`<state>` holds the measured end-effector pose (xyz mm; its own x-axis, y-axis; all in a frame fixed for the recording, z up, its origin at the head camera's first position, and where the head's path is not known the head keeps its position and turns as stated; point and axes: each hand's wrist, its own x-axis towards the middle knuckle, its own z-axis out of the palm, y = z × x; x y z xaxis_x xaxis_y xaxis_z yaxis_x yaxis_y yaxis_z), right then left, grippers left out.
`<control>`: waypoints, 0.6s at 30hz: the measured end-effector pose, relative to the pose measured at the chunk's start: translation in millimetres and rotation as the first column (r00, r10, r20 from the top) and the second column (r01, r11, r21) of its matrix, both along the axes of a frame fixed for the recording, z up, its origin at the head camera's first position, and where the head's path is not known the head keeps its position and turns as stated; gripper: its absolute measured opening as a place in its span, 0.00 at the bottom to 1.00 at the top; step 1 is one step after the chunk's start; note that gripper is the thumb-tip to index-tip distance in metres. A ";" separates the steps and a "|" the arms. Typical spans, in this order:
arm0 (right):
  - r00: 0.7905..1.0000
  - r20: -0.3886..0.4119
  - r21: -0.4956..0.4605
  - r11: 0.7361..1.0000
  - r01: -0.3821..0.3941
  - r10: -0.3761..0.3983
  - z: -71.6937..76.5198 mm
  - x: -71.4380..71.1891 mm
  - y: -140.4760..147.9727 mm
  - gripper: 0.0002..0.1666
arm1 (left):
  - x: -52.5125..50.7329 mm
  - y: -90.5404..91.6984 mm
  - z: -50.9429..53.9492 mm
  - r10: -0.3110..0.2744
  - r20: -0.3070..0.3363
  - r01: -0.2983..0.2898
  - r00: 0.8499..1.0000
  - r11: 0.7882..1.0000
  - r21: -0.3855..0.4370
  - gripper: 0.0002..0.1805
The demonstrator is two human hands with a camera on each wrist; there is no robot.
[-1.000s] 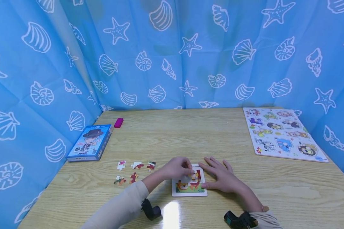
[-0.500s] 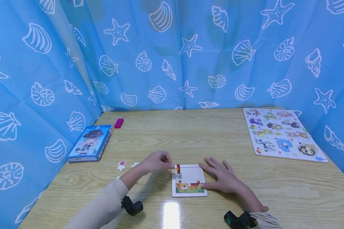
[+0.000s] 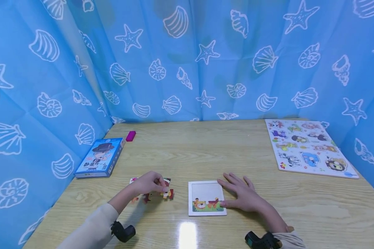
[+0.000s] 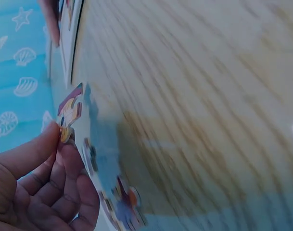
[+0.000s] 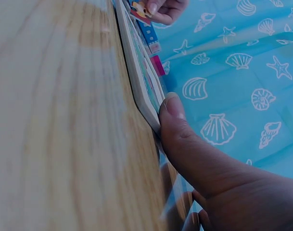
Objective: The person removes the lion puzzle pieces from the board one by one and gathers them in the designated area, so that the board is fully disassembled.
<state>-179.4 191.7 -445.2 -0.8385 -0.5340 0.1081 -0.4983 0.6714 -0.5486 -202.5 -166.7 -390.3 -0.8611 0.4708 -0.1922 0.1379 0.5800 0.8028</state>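
My left hand (image 3: 149, 183) pinches a jigsaw piece (image 3: 168, 195) with yellow and dark red on it, between thumb and index finger. In the left wrist view that piece (image 4: 71, 108) is held just above the tabletop. Loose jigsaw pieces (image 4: 127, 204) lie under and beside this hand, partly hidden by it in the head view. To the right sits a square white puzzle tray (image 3: 207, 189); its bottom strip is filled with a tiger-and-grass picture. My right hand (image 3: 244, 195) is spread at the tray's right side, its thumb (image 5: 172, 108) touching the edge.
A blue card-game box (image 3: 98, 159) lies at the left, with a magenta block (image 3: 131, 136) near its far corner. An animal puzzle board (image 3: 313, 148) lies at the right edge of the table. A blue seashell curtain (image 3: 187, 69) hangs behind.
My left hand has lifted the yellow and red piece off the tray and carried it left, to the loose pieces. My right hand has stayed at the tray's side.
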 end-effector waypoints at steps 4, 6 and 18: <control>1.000 -0.002 -0.005 1.000 0.005 -0.005 1.3 1.3 -0.2 0.46 | 0.9 -6.6 -1.3 0.019 -0.002 -0.019 1.000 1.000 -0.018 0.07; 1.000 0.001 -0.007 1.000 0.002 -0.002 2.0 1.7 -0.4 0.46 | 1.3 -8.5 -1.1 0.028 0.001 -0.028 1.000 0.999 -0.027 0.06; 1.000 0.005 -0.001 1.000 0.003 -0.003 1.4 1.4 -0.4 0.46 | 2.2 -9.3 -4.8 0.045 -0.039 -0.048 0.998 0.994 -0.097 0.06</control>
<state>-178.0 191.3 -443.8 -0.8405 -0.5316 0.1045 -0.4936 0.6719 -0.5522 -200.3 -176.0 -395.1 -0.8890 0.4106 -0.2029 0.1377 0.6622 0.7366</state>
